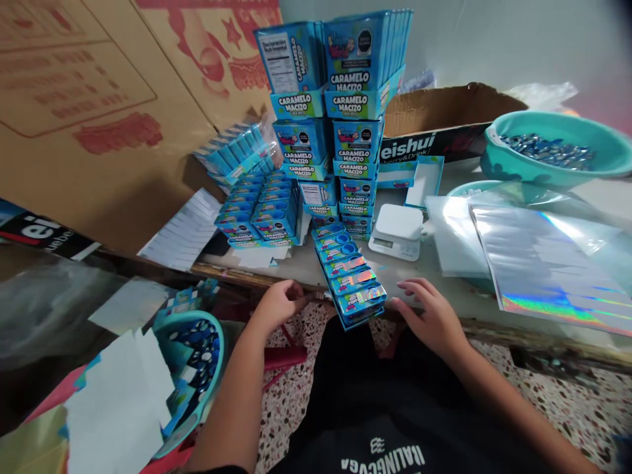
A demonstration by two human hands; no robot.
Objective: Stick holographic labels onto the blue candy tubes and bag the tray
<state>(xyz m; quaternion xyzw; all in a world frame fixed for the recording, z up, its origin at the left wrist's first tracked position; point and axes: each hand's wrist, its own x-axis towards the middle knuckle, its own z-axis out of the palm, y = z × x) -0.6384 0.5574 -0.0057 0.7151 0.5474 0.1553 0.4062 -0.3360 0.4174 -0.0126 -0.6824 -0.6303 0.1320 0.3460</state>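
A row of blue candy boxes [348, 270] lies at a slant across the table's front edge, its near end jutting out over my lap. Shiny orange-silver stickers show on the nearer boxes. My left hand [279, 306] is at the table edge to the left of the row, fingers curled toward the thumb; whatever they pinch is too small to make out. To the right of the row my right hand [427, 313] has its fingers apart and holds nothing. A white digital scale [397, 230] stands just beyond it.
Tall stacks of blue "Caramelo Macizo" boxes [353, 145] rise behind. Holographic sticker sheets [548, 257] lie at right, below a teal basin [557, 168] of wrapped candies. A second teal tub [217, 368] sits low at left. Large cardboard [99, 131] leans behind.
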